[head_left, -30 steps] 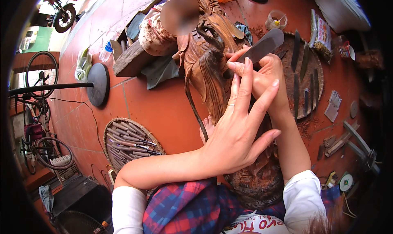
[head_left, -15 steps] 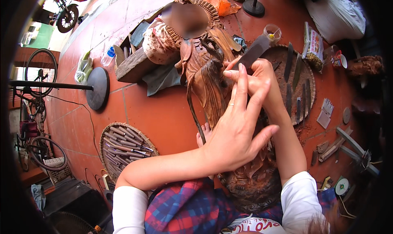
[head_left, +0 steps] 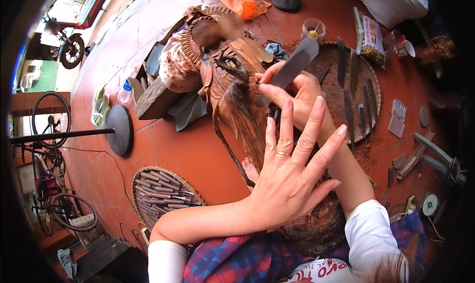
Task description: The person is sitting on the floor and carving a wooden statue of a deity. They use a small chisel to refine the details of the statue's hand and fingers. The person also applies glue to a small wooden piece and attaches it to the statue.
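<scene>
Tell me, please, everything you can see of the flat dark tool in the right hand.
The flat dark tool is a long grey-black strip, metallic-looking, with a broad rounded upper end. It slants from upper right to lower left, gripped by the right hand, which hides part of it. In view, its lower end overlaps the carved wooden figure; contact there is unclear.

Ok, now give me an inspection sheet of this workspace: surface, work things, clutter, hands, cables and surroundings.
Surface: red tiled floor, reddish debris near the right tray.
Work things: flat tool over carved statue; contact unclear.
Clutter: dark tools in right tray, handled tools in left tray, orange bag, tub.
Hands: right hand grips flat tool; left hand open, fingers spread.
Cables: thin dark cable on floor, left.
Surroundings: bicycle and motorbike, left.
</scene>
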The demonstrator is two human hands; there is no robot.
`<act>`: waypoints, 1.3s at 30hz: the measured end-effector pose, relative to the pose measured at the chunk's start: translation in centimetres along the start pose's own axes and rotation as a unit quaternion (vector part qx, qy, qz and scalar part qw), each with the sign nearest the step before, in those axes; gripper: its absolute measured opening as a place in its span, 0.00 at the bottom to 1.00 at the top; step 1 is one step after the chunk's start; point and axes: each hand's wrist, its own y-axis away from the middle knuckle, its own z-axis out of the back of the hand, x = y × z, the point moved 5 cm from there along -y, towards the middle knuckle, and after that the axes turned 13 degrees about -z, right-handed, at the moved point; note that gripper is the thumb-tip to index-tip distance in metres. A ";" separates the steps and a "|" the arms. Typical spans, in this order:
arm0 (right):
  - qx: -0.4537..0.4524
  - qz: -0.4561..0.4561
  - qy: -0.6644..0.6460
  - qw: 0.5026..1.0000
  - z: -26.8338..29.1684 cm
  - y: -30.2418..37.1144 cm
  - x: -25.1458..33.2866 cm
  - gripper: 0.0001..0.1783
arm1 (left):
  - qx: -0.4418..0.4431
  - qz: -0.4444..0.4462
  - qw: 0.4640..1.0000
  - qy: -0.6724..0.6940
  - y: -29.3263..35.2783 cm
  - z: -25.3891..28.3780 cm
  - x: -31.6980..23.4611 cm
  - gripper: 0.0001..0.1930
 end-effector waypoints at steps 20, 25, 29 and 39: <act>-0.027 0.081 0.104 0.991 -0.2 0.2 0.5 0.07 | -0.053 0.025 0.998 -0.038 -1.0 -1.5 2.1 0.39; -0.017 0.012 0.117 0.993 0.0 -0.7 0.1 0.06 | -0.077 0.032 0.996 -0.020 -1.4 -1.4 3.3 0.38; 0.023 0.044 0.156 0.986 -0.1 -0.2 0.8 0.07 | -0.078 0.040 0.996 0.010 -1.0 -1.2 2.1 0.38; 0.054 -0.005 0.182 0.982 -0.3 -1.0 0.0 0.05 | -0.069 0.028 0.997 -0.021 -0.4 -0.9 3.4 0.37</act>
